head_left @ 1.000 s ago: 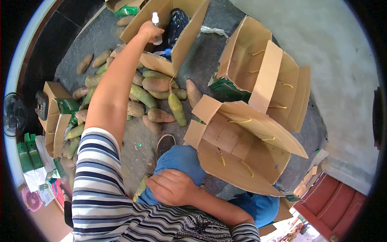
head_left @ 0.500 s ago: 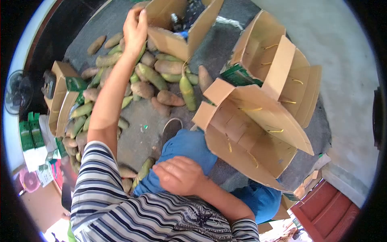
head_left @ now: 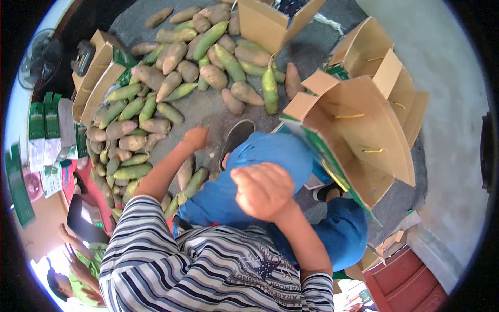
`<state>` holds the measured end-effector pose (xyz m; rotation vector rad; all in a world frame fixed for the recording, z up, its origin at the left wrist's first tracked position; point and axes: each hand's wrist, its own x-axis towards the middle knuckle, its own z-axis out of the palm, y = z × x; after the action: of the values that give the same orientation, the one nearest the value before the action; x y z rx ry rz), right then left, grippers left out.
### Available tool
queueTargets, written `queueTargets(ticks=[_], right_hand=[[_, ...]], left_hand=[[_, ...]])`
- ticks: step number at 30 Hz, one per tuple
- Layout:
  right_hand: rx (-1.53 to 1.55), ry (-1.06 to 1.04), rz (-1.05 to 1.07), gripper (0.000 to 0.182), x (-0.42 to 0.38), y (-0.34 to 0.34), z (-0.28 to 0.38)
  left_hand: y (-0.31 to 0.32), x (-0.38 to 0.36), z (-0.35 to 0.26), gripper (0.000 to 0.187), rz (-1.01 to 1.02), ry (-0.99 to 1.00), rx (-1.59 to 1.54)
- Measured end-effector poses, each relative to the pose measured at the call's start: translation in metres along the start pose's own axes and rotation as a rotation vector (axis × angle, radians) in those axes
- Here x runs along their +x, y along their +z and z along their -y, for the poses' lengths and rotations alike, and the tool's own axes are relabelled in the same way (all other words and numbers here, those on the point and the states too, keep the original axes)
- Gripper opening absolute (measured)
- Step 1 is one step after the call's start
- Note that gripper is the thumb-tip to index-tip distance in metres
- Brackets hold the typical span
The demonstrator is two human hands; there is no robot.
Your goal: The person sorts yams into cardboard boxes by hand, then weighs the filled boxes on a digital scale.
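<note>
- The right hand (head_left: pixel 264 190) is hovering nearest the camera, curled into a loose fist over the blue trouser knee (head_left: pixel 260 161); nothing is showing in its grip.
- The left hand (head_left: pixel 196 138) is reaching down toward the grey floor (head_left: pixel 202 106), fingers drawn together around a small greenish bit at their tips; whether the grip is really closing on it I cannot tell.
- A grey shoe (head_left: pixel 236 136) is resting on the floor just beside the left hand.
- A brown cardboard box (head_left: pixel 358 130) with green printing and yellow straps is leaning open against the right knee.
- The pile of green and brown mangoes (head_left: pixel 156 99) is spreading across the floor beyond the left hand, toward the far edge.
- Another open cardboard box (head_left: pixel 265 23) is sitting at the far edge, touching the mangoes.
- Flattened boxes (head_left: pixel 99 78) are lying at the left edge of the pile.
</note>
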<state>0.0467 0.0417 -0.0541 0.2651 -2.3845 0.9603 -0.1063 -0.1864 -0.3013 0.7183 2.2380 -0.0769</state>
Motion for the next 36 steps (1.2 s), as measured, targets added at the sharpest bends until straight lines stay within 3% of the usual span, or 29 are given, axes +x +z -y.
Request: queueTargets(ticks=[3, 8, 12, 14, 18, 22, 23, 27, 30, 31, 33, 36], right_hand=[[0.031, 0.044, -0.006, 0.023, -0.009, -0.012, 0.005], [-0.149, 0.221, -0.078, 0.021, -0.034, -0.07, 0.01], [-0.437, 0.596, -0.07, 0.028, -0.055, -0.126, 0.003], [-0.594, 0.578, 0.072, 0.034, -0.06, -0.144, -0.004], [-0.734, 0.764, 0.106, 0.039, -0.068, -0.169, -0.011], [-0.778, 0.62, 0.301, 0.023, -0.057, -0.18, -0.014], [-0.729, 0.667, 0.308, 0.018, -0.052, -0.178, -0.011], [-0.746, 0.53, 0.489, 0.017, -0.049, -0.176, -0.013], [-0.696, 0.499, 0.541, 0.024, -0.056, -0.172, -0.015], [-0.682, 0.492, 0.551, 0.027, -0.057, -0.171, -0.014], [-0.679, 0.46, 0.56, 0.032, -0.064, -0.168, -0.014], [-0.708, 0.43, 0.549, 0.037, -0.084, -0.16, -0.017]], left_hand=[[0.012, -0.013, 0.013, 0.049, -0.041, -0.118, -0.081], [0.053, -0.035, 0.058, 0.073, 0.001, -0.445, -0.144], [0.126, -0.048, 0.108, 0.096, 0.106, -0.568, -0.347], [0.153, -0.058, 0.116, 0.099, 0.047, -0.623, -0.309], [0.156, -0.078, 0.108, 0.103, -0.011, -0.731, -0.408], [0.175, -0.074, 0.123, 0.095, -0.082, -0.751, -0.521], [0.173, -0.071, 0.119, 0.091, -0.062, -0.765, -0.529], [0.147, -0.061, 0.096, 0.083, -0.235, -0.72, -0.503], [0.102, -0.041, 0.08, 0.083, -0.493, -0.591, -0.638], [0.081, -0.033, 0.071, 0.084, -0.685, -0.454, -0.694], [0.026, -0.017, 0.05, 0.087, -0.882, -0.198, -0.81], [-0.098, -0.041, -0.041, 0.087, -1.026, 0.001, -0.777]])
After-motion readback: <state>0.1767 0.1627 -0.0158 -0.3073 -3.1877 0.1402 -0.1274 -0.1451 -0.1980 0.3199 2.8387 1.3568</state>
